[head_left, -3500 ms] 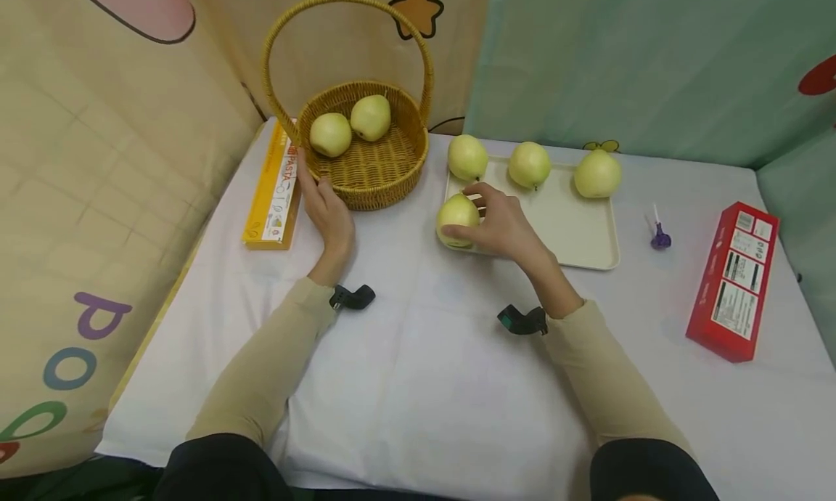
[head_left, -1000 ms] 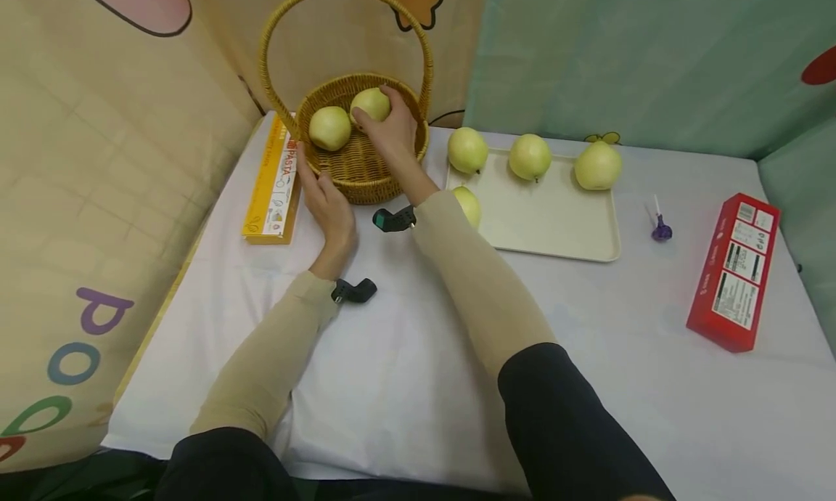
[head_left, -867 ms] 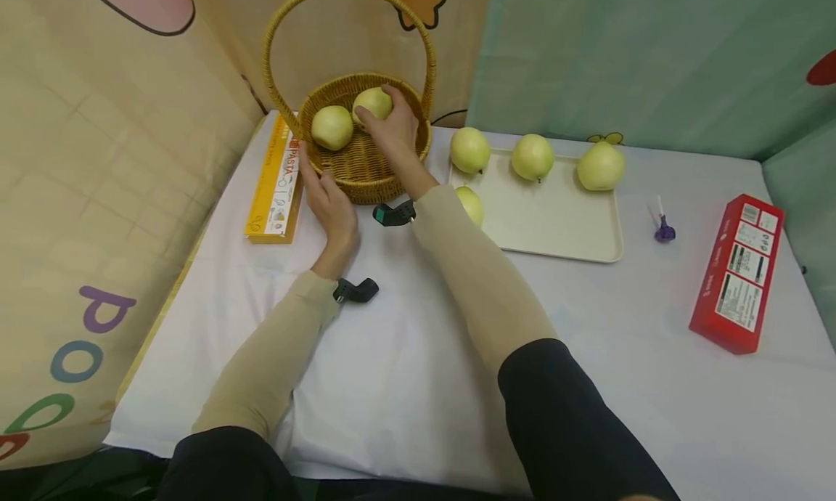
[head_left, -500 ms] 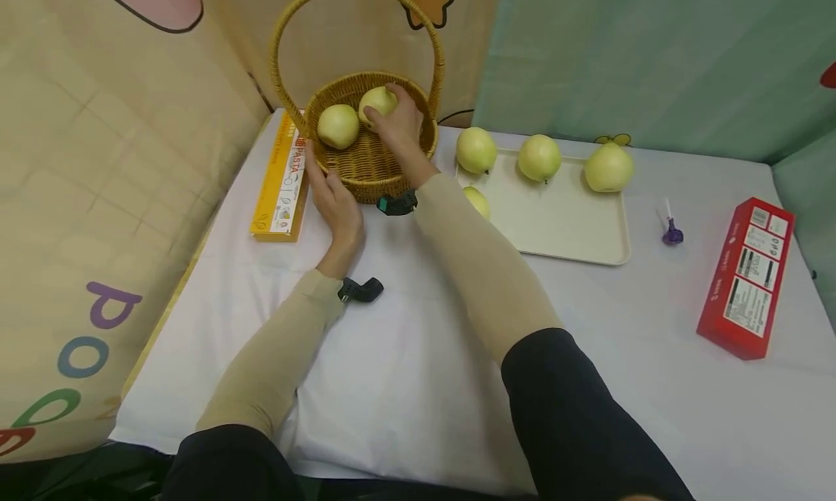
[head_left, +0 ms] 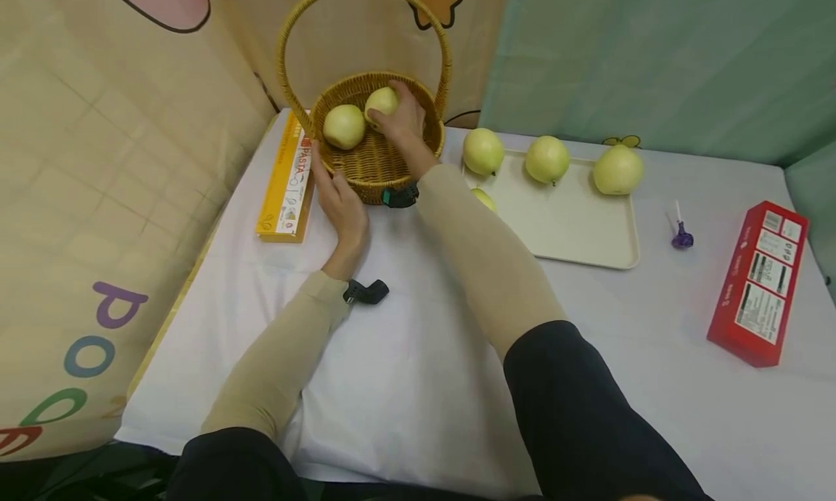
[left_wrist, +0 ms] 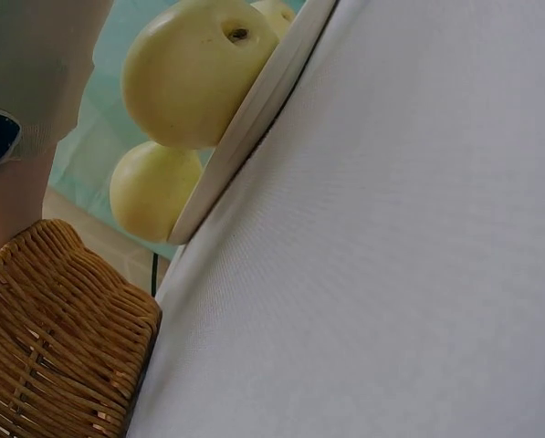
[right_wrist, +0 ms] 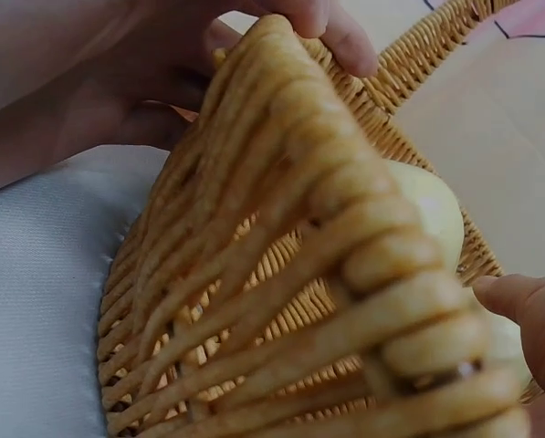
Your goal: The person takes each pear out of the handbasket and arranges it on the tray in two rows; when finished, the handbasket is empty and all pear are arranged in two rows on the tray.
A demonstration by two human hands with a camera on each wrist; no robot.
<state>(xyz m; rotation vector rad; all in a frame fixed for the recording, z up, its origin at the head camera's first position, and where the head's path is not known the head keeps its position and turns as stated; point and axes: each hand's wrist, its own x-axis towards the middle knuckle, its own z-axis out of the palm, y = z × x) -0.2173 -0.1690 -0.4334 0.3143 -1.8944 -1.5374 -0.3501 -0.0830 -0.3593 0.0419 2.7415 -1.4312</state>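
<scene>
Two pale yellow-green pears lie in a wicker basket (head_left: 374, 168) with a tall handle. My right hand (head_left: 406, 123) reaches in and grips the rear pear (head_left: 381, 103), thumb and fingers on opposite sides. The other pear (head_left: 344, 127) rests just left of it. My left hand (head_left: 345, 207) lies along the basket's front left side with fairly straight fingers, touching the rim. In the right wrist view, left fingertips (right_wrist: 350, 41) lie at the basket rim, and my right thumb (right_wrist: 500, 294) presses on the pear. The left wrist view shows only the basket's outer wall (left_wrist: 53, 338).
A cream tray (head_left: 575, 225) carries several pears, including one (head_left: 483, 198) mostly hidden by my right sleeve. A yellow pasta box (head_left: 287, 185) lies left of the basket. On the right are a purple lollipop (head_left: 682, 238) and a red box (head_left: 760, 287).
My right hand has left a pear at the tray's front left corner, moved left into the basket and taken hold of a pear there. The left hand has stayed at the basket.
</scene>
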